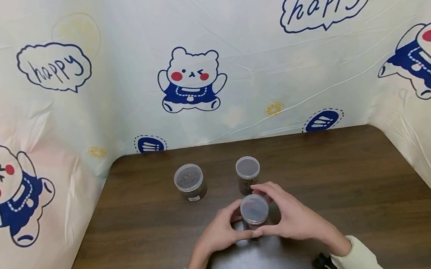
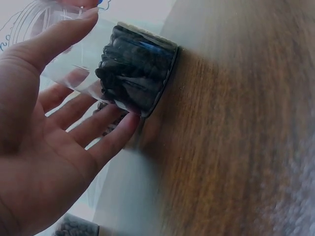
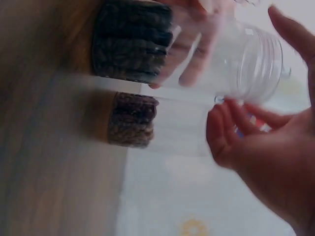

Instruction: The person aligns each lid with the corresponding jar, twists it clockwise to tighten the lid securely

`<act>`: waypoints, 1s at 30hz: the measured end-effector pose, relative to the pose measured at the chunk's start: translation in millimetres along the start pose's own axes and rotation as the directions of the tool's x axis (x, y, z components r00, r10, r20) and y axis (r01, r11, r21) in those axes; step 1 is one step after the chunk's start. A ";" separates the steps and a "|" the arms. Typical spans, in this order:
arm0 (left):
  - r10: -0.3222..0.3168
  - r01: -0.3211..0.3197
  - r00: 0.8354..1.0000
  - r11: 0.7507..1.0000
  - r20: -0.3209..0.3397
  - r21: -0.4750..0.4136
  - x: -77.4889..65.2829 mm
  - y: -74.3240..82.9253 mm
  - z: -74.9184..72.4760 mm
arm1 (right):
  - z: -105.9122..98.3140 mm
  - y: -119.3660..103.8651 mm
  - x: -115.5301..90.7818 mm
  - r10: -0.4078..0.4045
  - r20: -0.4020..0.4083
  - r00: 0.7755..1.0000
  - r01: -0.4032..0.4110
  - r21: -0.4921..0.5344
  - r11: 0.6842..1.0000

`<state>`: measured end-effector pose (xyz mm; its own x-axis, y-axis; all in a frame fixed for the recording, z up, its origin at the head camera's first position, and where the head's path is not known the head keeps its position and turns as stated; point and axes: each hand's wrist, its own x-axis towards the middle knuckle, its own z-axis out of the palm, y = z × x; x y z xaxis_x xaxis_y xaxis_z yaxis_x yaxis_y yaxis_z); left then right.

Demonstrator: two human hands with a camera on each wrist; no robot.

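Note:
A clear lidded jar (image 1: 254, 211), partly filled with dark bean-like pieces, stands upright on the table between both hands. My left hand (image 1: 221, 231) holds its left side, the thumb across the front and the fingers round the wall, as the left wrist view shows. Around the right side of the lid curves my right hand (image 1: 295, 216); in the right wrist view its thumb and bent fingers stand apart from the jar. Just behind is a second clear jar (image 1: 248, 173) with brownish pieces low inside, close to the right fingertips.
A wider lidded jar (image 1: 190, 181) with dark contents and a small white label stands at the back left of the brown wooden table (image 1: 340, 181). Printed cloth (image 1: 241, 22) with bears and lettering hangs behind and along both sides.

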<state>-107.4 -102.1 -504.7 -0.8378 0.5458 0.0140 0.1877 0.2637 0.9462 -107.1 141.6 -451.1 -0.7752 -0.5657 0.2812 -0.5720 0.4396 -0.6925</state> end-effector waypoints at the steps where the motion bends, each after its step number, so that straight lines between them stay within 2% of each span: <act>1: 0.000 0.000 1.000 1.000 -0.001 -0.010 -0.3 -0.1 0.7 | -1.8 4.3 0.8 -0.021 0.017 1.000 0.021 0.043 0.999; 3: 0.003 -0.003 1.000 1.000 -0.002 -0.028 -0.9 -0.1 2.0 | -4.0 12.4 2.7 -0.069 0.041 0.997 0.063 0.120 0.991; 6: -0.001 0.001 1.000 0.999 -0.005 -0.033 -1.6 -0.4 3.5 | -3.5 19.4 4.0 -0.077 0.062 0.995 0.064 0.189 0.980; 12: -0.008 0.008 1.000 0.999 -0.005 -0.038 -1.0 -0.5 3.7 | 1.6 22.1 2.5 -0.073 0.011 0.997 0.069 0.204 0.976; 17: 0.007 -0.007 1.000 1.000 -0.007 -0.026 -0.2 -0.3 3.2 | 12.4 15.1 -2.4 -0.014 -0.105 0.994 0.028 0.134 0.991; 22: 0.014 -0.014 1.000 1.000 -0.010 -0.004 0.6 -2.6 2.8 | 28.4 -1.1 -9.5 0.044 -0.277 0.960 -0.035 0.039 0.999; 24: 0.016 -0.016 1.000 1.000 -0.014 0.004 0.7 -3.2 2.5 | 32.2 -7.4 -11.0 0.069 -0.311 0.948 -0.068 0.014 0.998; 27: 0.017 -0.017 1.000 1.000 -0.017 0.008 0.6 -3.0 1.9 | 32.2 -10.3 -10.4 0.084 -0.299 0.951 -0.087 0.003 0.996; 30: 0.012 -0.012 1.000 1.000 -0.020 0.019 0.3 -2.5 2.1 | 26.0 -5.8 -8.0 0.084 -0.221 0.972 -0.073 0.058 0.996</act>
<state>-107.1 -101.0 -507.7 -0.8457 0.5327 0.0319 0.2073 0.2728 0.9395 -90.7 125.5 -466.7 -0.8605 -0.3583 0.3623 -0.4976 0.4382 -0.7486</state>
